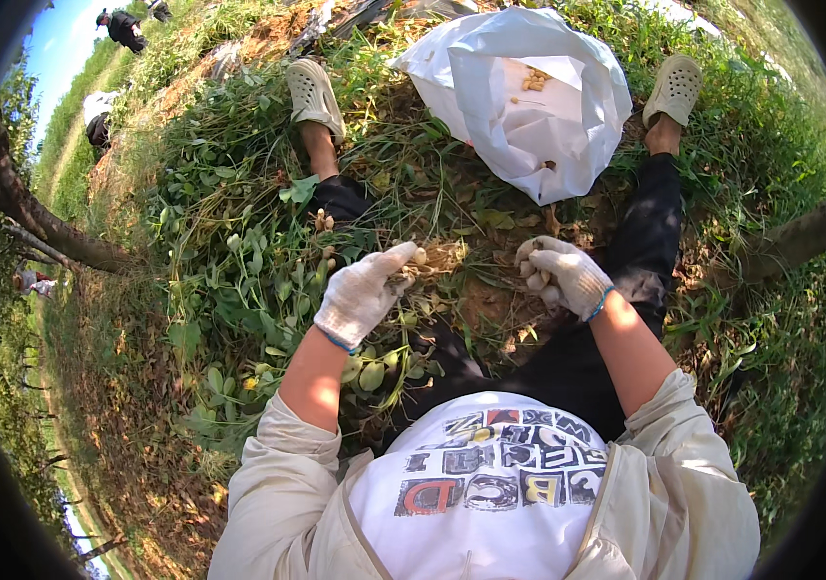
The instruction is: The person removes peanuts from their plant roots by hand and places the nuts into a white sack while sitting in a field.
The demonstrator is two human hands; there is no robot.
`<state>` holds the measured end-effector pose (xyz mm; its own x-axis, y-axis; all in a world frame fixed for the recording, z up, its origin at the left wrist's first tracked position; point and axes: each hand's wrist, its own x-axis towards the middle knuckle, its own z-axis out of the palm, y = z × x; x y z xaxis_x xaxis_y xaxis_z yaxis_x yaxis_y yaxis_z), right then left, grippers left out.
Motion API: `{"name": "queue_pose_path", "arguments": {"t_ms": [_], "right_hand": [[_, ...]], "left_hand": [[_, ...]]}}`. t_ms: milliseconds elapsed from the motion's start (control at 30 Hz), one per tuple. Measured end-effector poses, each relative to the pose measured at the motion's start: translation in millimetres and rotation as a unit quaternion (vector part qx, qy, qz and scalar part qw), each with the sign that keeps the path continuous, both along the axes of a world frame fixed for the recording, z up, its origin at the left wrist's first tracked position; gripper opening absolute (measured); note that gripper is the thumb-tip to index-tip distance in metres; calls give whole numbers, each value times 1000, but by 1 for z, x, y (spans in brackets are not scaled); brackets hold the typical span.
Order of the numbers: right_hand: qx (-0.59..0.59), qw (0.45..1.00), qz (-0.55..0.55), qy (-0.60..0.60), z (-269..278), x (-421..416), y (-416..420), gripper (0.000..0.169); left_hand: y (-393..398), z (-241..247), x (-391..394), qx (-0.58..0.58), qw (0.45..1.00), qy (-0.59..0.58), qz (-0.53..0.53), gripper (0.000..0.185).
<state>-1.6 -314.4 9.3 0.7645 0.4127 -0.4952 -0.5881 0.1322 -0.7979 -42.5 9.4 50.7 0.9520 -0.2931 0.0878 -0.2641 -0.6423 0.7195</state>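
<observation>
My left hand [373, 293], in a pale knit glove with a blue cuff edge, grips an uprooted peanut plant near its base. Straw-coloured roots [449, 257] stick out beyond the fingers, with a peanut pod [419, 256] beside the thumb. My right hand [562, 275], gloved alike, is apart from the roots, to their right. Its fingers curl around what look like peanut pods [540, 277], partly hidden. Between my feet stands an open white plastic bag [471, 80] with several loose peanuts [535, 80] inside.
A heap of leafy peanut plants [239, 254] covers my left leg, with pods [324, 220] showing. My clog-clad feet [313, 98] flank the bag. Tree trunks [65, 232] stand at the left, another [797, 232] at the right. People [123, 29] are farther off at upper left.
</observation>
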Motion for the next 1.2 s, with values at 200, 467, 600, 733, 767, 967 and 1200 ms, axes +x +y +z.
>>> {"name": "queue_pose_path", "arguments": {"t_ms": [200, 467, 600, 733, 767, 967, 1200], "right_hand": [[105, 922, -371, -33, 6, 156, -17, 34], [20, 990, -117, -71, -44, 58, 38, 34], [-75, 989, 113, -52, -47, 5, 72, 38], [-242, 830, 345, -365, -19, -33, 134, 73], [-218, 832, 365, -356, -14, -43, 145, 77], [-257, 716, 310, -570, 9, -92, 171, 77], [-108, 791, 255, -546, 6, -72, 112, 53]], "left_hand": [[177, 146, -93, 275, 946, 19, 167, 46], [374, 241, -381, 608, 322, 521, 505, 62], [322, 176, -268, 479, 599, 477, 428, 70], [149, 76, -75, 134, 913, 254, 291, 61], [118, 48, -40, 98, 943, 230, 219, 65], [-3, -21, 73, 382, 865, 239, 221, 80], [41, -5, 46, 170, 959, 106, 200, 35]]}}
